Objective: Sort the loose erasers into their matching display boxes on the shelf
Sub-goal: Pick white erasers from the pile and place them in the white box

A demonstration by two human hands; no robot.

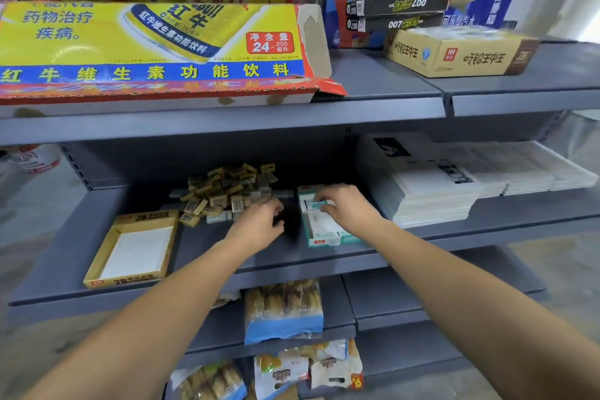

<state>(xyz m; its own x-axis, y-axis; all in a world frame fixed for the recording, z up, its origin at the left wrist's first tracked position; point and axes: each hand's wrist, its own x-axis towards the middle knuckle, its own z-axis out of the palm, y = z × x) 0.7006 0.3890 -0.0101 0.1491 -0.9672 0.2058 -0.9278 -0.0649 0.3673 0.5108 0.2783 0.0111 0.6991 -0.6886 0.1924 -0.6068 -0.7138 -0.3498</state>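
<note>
Erasers [227, 193] lie mostly in a loose heap at the back of the middle shelf [207, 247], tan-sleeved ones on top and a few pale, teal-banded ones showing at the heap's near edge. Very little sorting looks done. The yellow display box [97, 266] at the left of the shelf stands open with a bare white floor and nothing in it, so by my reading all the tan erasers have yet to go in. The teal display box [321, 240] to the right of the heap holds a few teal-and-white erasers, though blur keeps me from counting them or saying how full it is.

The left hand [259, 221] reaches to the near right edge of the heap with its fingers curled down among the erasers; whether its grip has closed on one I cannot tell, since the fingertips are hidden and smeared by motion. The right hand [345, 203] hovers over the far end of the teal box, its fingers bent around what looks like a teal-banded eraser [319, 204] at the box's rim, most likely setting it into place.

What is left, judging from the heap, is nearly the whole job: the tan pile to the yellow box, the remaining pale ones to the teal box.
</note>
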